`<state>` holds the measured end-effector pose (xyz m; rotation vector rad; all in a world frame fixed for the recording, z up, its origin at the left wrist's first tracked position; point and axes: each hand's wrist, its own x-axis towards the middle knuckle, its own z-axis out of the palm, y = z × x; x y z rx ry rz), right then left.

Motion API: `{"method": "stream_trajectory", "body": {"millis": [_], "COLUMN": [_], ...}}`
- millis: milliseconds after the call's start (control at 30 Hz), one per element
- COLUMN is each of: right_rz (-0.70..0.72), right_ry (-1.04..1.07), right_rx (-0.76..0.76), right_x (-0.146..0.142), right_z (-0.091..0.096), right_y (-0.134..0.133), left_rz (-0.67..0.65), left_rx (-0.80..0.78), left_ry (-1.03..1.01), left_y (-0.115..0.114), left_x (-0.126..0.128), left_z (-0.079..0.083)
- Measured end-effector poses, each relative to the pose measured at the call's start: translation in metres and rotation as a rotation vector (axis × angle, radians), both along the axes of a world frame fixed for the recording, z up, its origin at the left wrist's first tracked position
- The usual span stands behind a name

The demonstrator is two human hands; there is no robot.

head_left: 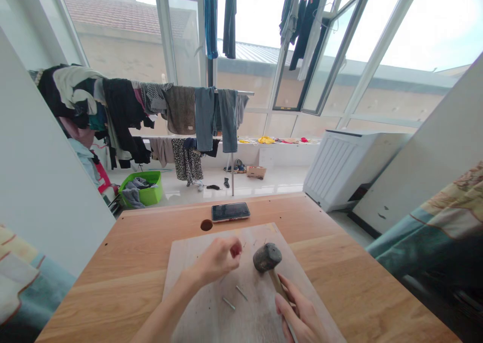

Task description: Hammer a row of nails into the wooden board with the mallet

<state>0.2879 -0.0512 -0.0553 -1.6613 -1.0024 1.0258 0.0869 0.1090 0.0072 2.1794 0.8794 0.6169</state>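
My right hand [300, 313] is wrapped round the handle of a mallet [267, 257] with a dark, thick head and a light handle. Its head is over the right part of a pale wooden board [188, 303]. Above the board's middle, my left hand [222, 256] has its fingers curled together in a pinch; whatever may be between them is too small to make out. Thin nails [254, 242] stand in the board just beyond the two hands. Nearer to me, two loose metal pins, one [242, 292] and another [228, 304], lie on the board.
The board rests on a wooden table [124, 262] with a round hole [206, 225]. A phone [230, 211] lies beyond the board. Behind the table are a laundry rack [245, 93] with clothes, a green basket [153, 194] and a white appliance [339, 167]. Curtains hang on both sides.
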Motion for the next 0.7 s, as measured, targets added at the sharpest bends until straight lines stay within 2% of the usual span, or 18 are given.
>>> {"method": "stream_trajectory", "body": {"millis": [100, 167, 433, 700], "right_rz": [0.025, 0.034, -0.013, 0.032], "right_ry": [0.006, 0.012, 0.002, 0.018], "right_rx": [-0.004, -0.003, -0.010, 0.021], "right_x": [0.005, 0.007, 0.007, 0.012], "right_z": [-0.006, -0.009, -0.014, -0.016], "right_y": [0.000, 0.000, -0.002, 0.000], "left_rz": [0.183, 0.239, 0.197, 0.203], "left_rx": [-0.048, -0.067, -0.051, -0.021], "left_ry": [-0.260, -0.329, -0.246, -0.228], "left_y": [0.013, 0.017, 0.013, 0.010], "left_x": [0.003, 0.005, 0.006, 0.003], "left_z": [-0.015, -0.023, -0.035, -0.032]}}
